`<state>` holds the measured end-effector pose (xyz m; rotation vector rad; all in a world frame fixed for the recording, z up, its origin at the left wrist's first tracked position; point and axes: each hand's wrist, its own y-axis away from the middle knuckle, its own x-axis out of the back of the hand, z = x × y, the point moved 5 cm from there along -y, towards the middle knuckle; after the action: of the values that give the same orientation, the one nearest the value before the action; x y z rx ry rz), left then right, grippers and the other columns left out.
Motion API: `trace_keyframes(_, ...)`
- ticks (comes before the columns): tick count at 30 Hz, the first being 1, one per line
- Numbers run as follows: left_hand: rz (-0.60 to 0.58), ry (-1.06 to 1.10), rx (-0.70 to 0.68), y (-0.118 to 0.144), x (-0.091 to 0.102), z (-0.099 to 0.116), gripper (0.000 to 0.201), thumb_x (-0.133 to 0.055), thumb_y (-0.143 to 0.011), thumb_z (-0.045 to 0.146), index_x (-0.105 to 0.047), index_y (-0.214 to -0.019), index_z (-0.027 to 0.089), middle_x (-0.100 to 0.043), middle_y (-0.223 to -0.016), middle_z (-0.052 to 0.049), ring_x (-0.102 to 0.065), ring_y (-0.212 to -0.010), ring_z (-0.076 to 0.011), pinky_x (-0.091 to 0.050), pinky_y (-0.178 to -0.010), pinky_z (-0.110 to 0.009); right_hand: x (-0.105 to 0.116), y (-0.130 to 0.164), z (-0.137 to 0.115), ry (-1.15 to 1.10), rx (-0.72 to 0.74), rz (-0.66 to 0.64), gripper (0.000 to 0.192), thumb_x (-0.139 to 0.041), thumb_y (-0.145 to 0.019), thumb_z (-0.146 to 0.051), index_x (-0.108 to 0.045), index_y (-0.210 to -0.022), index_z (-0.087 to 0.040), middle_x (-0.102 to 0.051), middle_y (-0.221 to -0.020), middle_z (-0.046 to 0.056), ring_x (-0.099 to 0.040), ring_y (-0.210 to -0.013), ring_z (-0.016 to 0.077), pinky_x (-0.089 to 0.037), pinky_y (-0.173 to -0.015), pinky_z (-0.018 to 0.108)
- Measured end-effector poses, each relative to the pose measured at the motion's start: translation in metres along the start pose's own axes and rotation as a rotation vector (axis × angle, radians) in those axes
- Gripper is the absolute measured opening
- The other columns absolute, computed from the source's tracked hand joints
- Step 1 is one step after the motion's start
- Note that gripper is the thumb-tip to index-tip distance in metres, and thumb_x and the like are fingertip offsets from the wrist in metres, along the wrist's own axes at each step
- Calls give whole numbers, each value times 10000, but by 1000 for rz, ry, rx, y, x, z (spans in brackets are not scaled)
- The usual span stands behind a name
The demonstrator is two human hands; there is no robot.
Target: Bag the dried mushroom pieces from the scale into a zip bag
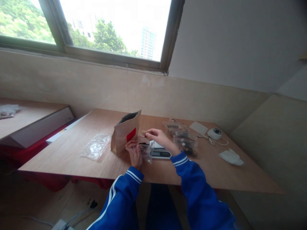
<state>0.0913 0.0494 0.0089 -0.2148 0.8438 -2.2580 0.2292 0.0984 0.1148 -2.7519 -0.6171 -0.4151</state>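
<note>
Clear plastic fills both hands: a small transparent zip bag (pixel 145 149) with dark contents is pinched between them just above the pale wooden surface (pixel 72 153). The left hand (pixel 134 153) grips the bag's lower left edge, fingers curled around it, while the right hand (pixel 157 136) closes on the top of the bag from above, thumb and fingertips pressed together at its upper rim. Both arms wear blue sleeves with white stripes at the cuffs (pixel 181 161). The bag hangs between the two hands, directly in front of a small digital kitchen scale (pixel 160 153) with a dark display, which lies on the surface just behind and to the right of the left hand. Just beside the left hand, to its left, stands an upright brown kraft paper pouch with a red label (pixel 126 134), its top open. Further left lies a flat pile of empty clear plastic bags (pixel 96 146). To the right of the right hand sits a stack of filled clear bags (pixel 183 139) with dark contents, near the wrist. Beyond them lie a flat white card (pixel 198 128), a round white device with a cord (pixel 215 133), and a crumpled white tissue (pixel 231 157) towards the right edge.
</note>
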Motion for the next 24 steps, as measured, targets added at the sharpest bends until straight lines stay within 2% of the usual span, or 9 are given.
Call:
trace_keyframes(3,8,-8,-34,1,0,0,172,-453,-918,354,-389,-930,195,-500,-1020,-91,-554,-999,-218,-468,-870,-428,-10,7,-10,234,41,-80,261,-601,-847,-398,-715,-917,-173,-726,-919,63,-653,-852,197,-493,-751,306)
trace_keyframes(5,23,-8,-62,1,1,1,162,-460,-917,338,-380,-932,198,-498,-1024,-88,-557,-992,-211,-468,-869,-430,-10,13,-13,324,56,-81,262,-559,-882,-384,-718,-932,-182,-725,-937,67,-652,-879,209,-485,-783,323)
trace_keyframes(11,25,-11,-100,0,0,2,119,-458,-917,281,-374,-941,200,-481,-1019,-80,-540,-1003,-199,-459,-881,-425,4,37,-10,241,88,112,250,-498,-919,-346,-668,-1061,-231,-647,-1126,61,-588,-1088,191,-464,-924,323)
trace_keyframes(16,42,14,-149,-1,2,9,137,-463,-915,280,-354,-953,205,-461,-1047,-77,-544,-1008,-196,-456,-879,-428,-3,57,7,399,56,180,202,-640,-827,-333,-679,-1012,-262,-501,-1237,79,-471,-1238,242,-371,-1057,415)
trace_keyframes(18,25,49,-168,-2,2,12,155,-464,-913,306,-350,-954,210,-451,-1051,-72,-558,-990,-193,-469,-864,-426,-7,60,8,401,77,179,133,-627,-833,-300,-690,-943,-262,-502,-1207,74,-489,-1215,245,-403,-1031,417)
trace_keyframes(20,-21,98,-202,-1,2,16,189,-488,-900,332,-357,-970,214,-442,-1061,-71,-566,-984,-194,-481,-855,-424,-7,61,5,346,96,217,109,-585,-854,-270,-688,-882,-247,-526,-1144,72,-551,-1129,229,-479,-942,385)
trace_keyframes(24,-120,185,-234,0,-1,18,377,-567,-839,425,-405,-1104,210,-437,-1136,-99,-543,-1073,-238,-471,-904,-458,4,64,-4,189,126,389,121,-557,-868,-284,-667,-874,-233,-540,-1113,79,-583,-1068,215,-551,-820,334)
